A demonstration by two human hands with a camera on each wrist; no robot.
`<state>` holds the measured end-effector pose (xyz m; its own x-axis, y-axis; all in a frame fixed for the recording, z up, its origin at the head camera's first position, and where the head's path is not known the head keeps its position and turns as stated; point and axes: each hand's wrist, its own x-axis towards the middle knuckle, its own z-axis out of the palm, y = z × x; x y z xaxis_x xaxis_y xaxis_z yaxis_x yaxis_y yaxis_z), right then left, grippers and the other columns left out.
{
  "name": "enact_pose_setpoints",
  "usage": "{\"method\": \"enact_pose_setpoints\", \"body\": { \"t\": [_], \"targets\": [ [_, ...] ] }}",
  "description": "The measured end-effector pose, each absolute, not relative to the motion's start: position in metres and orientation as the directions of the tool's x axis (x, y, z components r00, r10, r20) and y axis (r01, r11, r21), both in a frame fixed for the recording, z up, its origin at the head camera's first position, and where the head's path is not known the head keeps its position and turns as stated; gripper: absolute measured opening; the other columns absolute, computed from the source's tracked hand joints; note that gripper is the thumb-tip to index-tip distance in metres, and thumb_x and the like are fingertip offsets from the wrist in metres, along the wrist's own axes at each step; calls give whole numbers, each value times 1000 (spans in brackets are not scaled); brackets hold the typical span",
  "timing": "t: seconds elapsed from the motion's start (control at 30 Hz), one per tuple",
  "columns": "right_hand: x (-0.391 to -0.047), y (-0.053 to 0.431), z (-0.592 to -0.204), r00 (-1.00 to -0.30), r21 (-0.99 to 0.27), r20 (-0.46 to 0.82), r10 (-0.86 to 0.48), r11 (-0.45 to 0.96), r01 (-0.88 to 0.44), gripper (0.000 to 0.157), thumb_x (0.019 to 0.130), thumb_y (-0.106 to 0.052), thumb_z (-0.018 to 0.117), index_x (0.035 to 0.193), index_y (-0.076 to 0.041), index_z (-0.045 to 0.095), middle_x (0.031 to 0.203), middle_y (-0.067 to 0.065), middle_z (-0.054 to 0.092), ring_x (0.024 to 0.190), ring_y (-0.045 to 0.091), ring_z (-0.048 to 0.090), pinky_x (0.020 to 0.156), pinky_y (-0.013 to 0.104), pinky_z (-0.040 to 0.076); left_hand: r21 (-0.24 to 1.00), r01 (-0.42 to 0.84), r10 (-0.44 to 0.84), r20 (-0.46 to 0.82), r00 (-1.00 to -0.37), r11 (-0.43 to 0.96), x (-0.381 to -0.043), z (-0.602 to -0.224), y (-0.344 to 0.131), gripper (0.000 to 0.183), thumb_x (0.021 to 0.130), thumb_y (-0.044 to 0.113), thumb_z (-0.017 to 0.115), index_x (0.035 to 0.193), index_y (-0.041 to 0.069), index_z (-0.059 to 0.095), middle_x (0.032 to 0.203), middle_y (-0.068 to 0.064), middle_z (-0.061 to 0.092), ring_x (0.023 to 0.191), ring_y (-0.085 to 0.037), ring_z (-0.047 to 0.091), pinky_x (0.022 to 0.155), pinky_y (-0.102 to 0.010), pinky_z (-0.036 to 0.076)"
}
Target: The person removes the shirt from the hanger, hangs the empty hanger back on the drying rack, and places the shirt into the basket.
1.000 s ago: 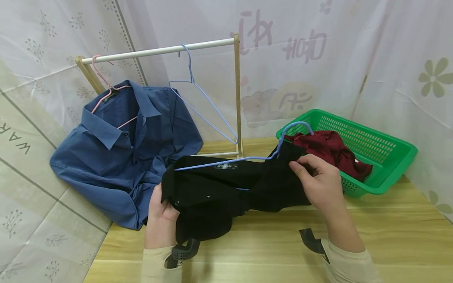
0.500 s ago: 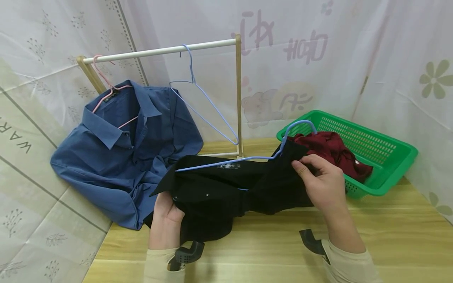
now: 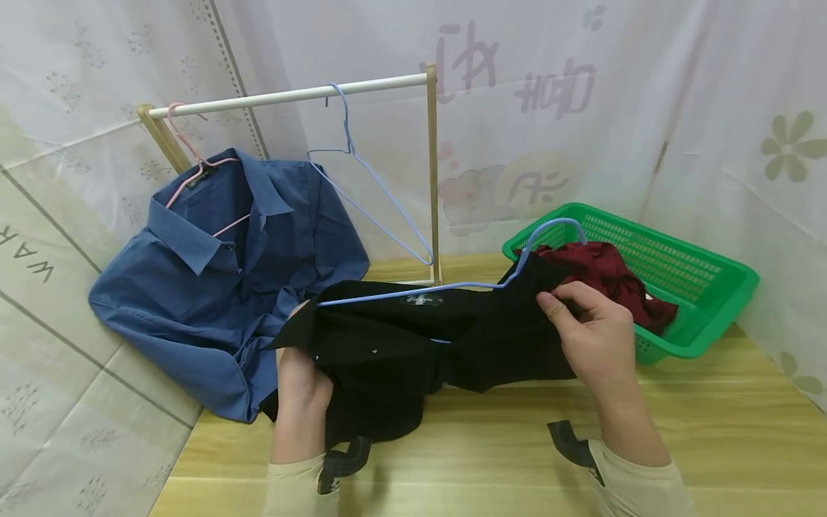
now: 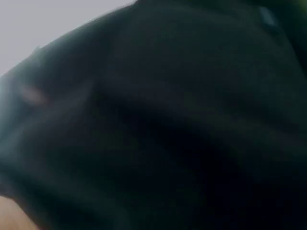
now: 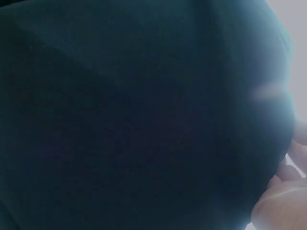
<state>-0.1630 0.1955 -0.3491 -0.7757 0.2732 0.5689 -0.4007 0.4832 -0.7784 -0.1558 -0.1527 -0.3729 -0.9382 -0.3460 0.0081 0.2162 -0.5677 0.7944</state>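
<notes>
Black cloth makes up the garment (image 3: 400,373), located above the tabletop (image 3: 491,459), in front of the rack (image 3: 433,179), and seen between the blue shirt (image 3: 207,316) and the green basket (image 3: 717,316). The left hand (image 3: 300,377) extends from a forearm that stands nearly vertical in the head view, inner wrist toward the camera; its fingers pass behind the collar flap, so whether that grip is closed cannot be told. The right hand (image 3: 591,323) reaches up and inward from the lower right, thumb side toward the camera; its grip is closed, thumb and forefinger pinching the right edge of the garment. The long axis of the garment runs left to right, with the neck opening and label (image 3: 423,299) facing up. A blue hanger (image 3: 484,284) lies along this axis inside the neck, its hook rising at the right end and curving rightward in front of the basket. Only the head view shows the hanger bar and label. The left wrist view is filled mostly by blurred dark cloth, with skin at the lower left corner; the right wrist view shows fingers at the cloth's right-hand edge.
</notes>
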Motion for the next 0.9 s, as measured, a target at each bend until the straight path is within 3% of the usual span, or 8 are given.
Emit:
{"method": "enact_pose_setpoints", "body": {
  "t": [0.1, 0.17, 0.23, 0.37, 0.47, 0.63, 0.77, 0.9],
  "targets": [
    [-163, 197, -346, -772, -782, 565, 292, 489, -387, 7, 89, -4, 84, 87, -6, 77, 72, -34, 56, 62, -4, 44, 59, 14, 37, 850, 409, -446, 240, -862, -333, -156, -368, -164, 28, 113, 28, 53, 118, 8, 73, 118, 0, 67, 108, -17, 63, 97, -30, 52],
    [-162, 198, -345, -775, -789, 554, 304, 489, -373, 7, 89, -4, 84, 88, -6, 78, 71, -34, 55, 61, -4, 43, 58, 14, 36, 835, 501, -438, 371, -819, -228, -152, -364, -172, 36, 113, 30, 52, 125, 1, 70, 120, -3, 72, 117, -20, 66, 109, -32, 49],
    [-162, 198, -344, -780, -793, 546, 307, 488, -364, 7, 90, -5, 84, 89, -6, 77, 69, -33, 54, 60, -4, 43, 58, 15, 36, 808, 568, -389, 477, -788, -158, -147, -360, -179, 44, 114, 31, 50, 130, -6, 68, 123, -5, 75, 126, -23, 65, 120, -34, 44],
    [-161, 198, -343, -785, -790, 545, 294, 494, -363, 6, 90, -5, 84, 89, -6, 78, 69, -32, 54, 61, -3, 43, 58, 15, 36, 761, 645, -236, 614, -753, -76, -137, -355, -190, 53, 117, 30, 40, 128, -13, 68, 128, -7, 77, 131, -24, 65, 121, -32, 46],
    [-161, 198, -344, -781, -782, 556, 285, 498, -375, 7, 90, -4, 84, 89, -6, 78, 72, -34, 55, 63, -4, 44, 59, 14, 37, 754, 656, -160, 643, -749, -43, -131, -352, -195, 50, 117, 24, 39, 120, -13, 71, 125, -7, 79, 128, -21, 68, 115, -27, 50],
    [-161, 196, -344, -770, -759, 583, 260, 512, -402, 8, 89, -3, 85, 88, -7, 78, 76, -37, 56, 65, -6, 45, 61, 12, 37, 817, 550, -160, 574, -803, 172, -125, -345, -198, 16, 102, -4, 64, 114, -5, 75, 115, 2, 78, 110, -11, 74, 97, -17, 57],
    [-160, 195, -343, -753, -746, 608, 252, 506, -433, 9, 87, -1, 85, 86, -6, 78, 77, -38, 57, 67, -7, 46, 63, 11, 38, 805, 515, -143, 570, -809, 294, -126, -344, -196, 31, 92, -12, 73, 121, -4, 74, 113, 8, 76, 103, -6, 74, 93, -15, 58],
    [-158, 194, -343, -743, -747, 617, 258, 489, -451, 9, 87, 2, 84, 86, -4, 77, 78, -36, 58, 69, -6, 48, 65, 11, 39, 739, 576, -171, 655, -736, 350, -128, -346, -195, 26, 89, -14, 77, 114, -6, 77, 108, 12, 77, 96, -5, 73, 88, -14, 58]
  ]
}}
